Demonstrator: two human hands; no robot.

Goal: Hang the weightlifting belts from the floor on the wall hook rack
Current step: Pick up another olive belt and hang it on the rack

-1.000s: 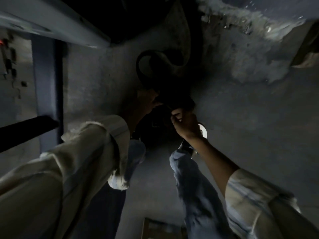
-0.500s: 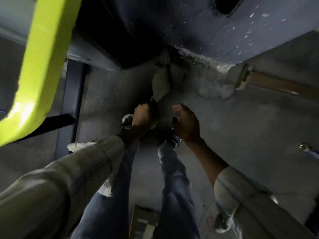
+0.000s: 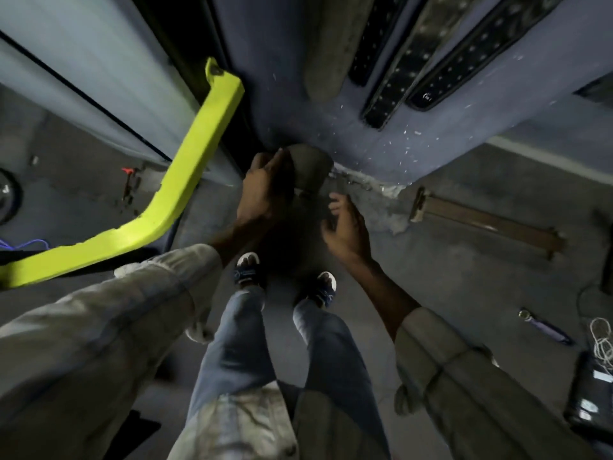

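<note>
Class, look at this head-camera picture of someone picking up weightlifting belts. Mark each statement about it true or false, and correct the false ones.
1. The left hand grips the rounded end of a belt. True.
2. The right hand is clenched round a belt. False: its fingers are spread loosely and hold nothing that shows.
3. A bright yellow bar runs to the left of the hands. True.
4. No belts hang on the wall yet. False: dark studded belts already hang against the blue wall.
5. The person is barefoot. False: sandals show on both feet.
</note>
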